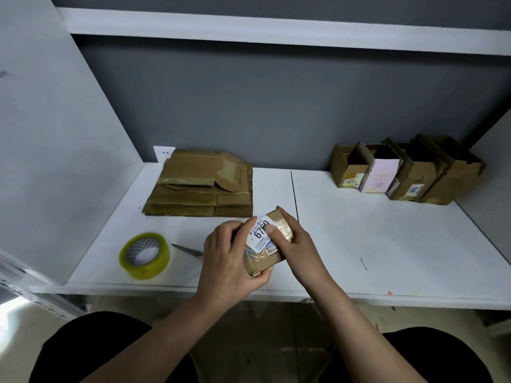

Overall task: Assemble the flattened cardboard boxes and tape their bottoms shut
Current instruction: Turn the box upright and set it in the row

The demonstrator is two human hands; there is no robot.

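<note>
Dim, even light over my desk [359, 230], soft shadows under my hands, bright glare bottom left, wide-angle bending at edges, slight blur throughout

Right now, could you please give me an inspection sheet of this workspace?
Surface: white table, few dark marks.
Job's things: small box held above the table; flat cardboard stack back left; four assembled boxes back right; tape roll front left; scissors beside it.
Clutter: nothing seen.
Hands: left hand and right hand both grip the small box.
Cables: nothing seen.
Surroundings: grey wall, white shelf above, wall socket.
</note>
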